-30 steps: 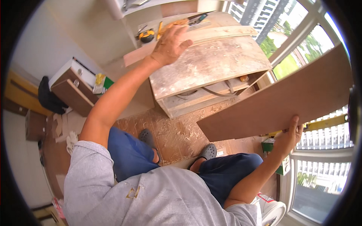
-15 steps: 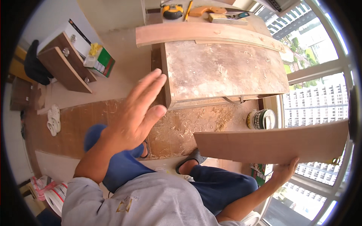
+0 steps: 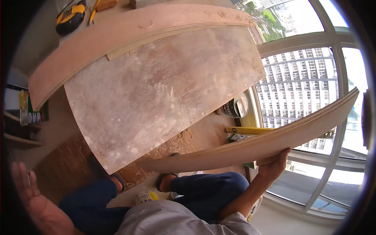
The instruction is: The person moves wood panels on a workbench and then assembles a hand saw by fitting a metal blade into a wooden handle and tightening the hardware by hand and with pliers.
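Right hand [image 3: 270,167] grips the lower edge of a long pale-brown wooden panel [image 3: 243,149], off the near right side of the scuffed brown wooden worktop [image 3: 164,96]; the left hand [image 3: 39,207], spread and empty, is to its left. Likely stiff and light, the panel should balance best held toward both ends.

1. A black-and-yellow tape measure [image 3: 71,18] lay beside a yellow pencil [image 3: 94,12]
2. A round can [image 3: 235,107] stood near the window frame [image 3: 337,37]
3. Shavings [image 3: 177,143] littered the brown floor [image 3: 64,162]
4. A yellow spirit level [image 3: 250,131] showed near the can
5. A pale high-rise [image 3: 299,84] stood outside
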The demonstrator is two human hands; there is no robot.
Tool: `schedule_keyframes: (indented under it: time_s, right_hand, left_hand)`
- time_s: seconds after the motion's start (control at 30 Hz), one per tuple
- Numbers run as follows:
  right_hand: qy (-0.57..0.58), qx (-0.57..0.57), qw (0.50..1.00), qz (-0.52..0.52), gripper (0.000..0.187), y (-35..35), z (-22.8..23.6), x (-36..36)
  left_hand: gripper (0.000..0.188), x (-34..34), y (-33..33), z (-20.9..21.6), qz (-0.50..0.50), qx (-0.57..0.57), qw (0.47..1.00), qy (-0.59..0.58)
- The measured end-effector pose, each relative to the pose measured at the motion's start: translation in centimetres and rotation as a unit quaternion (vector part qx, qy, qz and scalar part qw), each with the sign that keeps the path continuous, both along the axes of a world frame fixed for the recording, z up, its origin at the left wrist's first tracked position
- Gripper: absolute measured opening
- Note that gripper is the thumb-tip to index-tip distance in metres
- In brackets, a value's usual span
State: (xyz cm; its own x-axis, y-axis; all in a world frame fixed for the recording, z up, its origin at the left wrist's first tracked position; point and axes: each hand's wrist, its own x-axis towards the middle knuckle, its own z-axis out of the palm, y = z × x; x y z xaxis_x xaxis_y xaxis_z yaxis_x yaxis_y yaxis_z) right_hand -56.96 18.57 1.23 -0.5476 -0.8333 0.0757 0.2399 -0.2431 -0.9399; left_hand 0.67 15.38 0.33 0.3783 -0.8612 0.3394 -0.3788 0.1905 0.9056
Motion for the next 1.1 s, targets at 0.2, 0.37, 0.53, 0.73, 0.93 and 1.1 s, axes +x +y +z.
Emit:
schedule_keyframes:
  time_s: [0.2, 0.37, 0.53, 0.73, 0.93, 1.1]
  right_hand:
    - [0.001, -0.002, 0.999, 0.043, 0.052, 0.5, 0.0, 0.4]
    - [0.02, 0.055, 0.998, 0.004, 0.042, -2.7, 0.0, 2.6]
    - [-0.085, 0.034, 0.996, 0.008, 0.034, -2.6, 0.4, 1.7]
    - [-0.196, 0.031, 0.98, -0.001, 0.026, -0.6, 0.5, 2.8]
    - [-0.274, 0.027, 0.961, 0.029, 0.029, -0.6, 0.0, 3.8]
    - [-0.322, 0.055, 0.945, 0.005, 0.036, -0.1, 0.8, 7.6]
  left_hand:
    - [0.084, -2.9, 1.4, -0.6, -0.032, -0.017, 0.998, 0.052]
    - [0.079, -7.9, 2.0, 1.8, -0.317, 0.12, 0.941, -0.012]
    - [0.084, -8.4, 2.1, 1.7, -0.294, 0.131, 0.923, -0.213]
    - [0.088, -0.5, 2.1, 0.9, -0.269, 0.175, 0.946, 0.043]
    - [0.088, 0.2, 8.5, -0.2, -0.294, 0.136, 0.883, 0.339]
    - [0.084, -3.0, 12.2, 1.1, -0.315, 0.05, 0.804, 0.502]
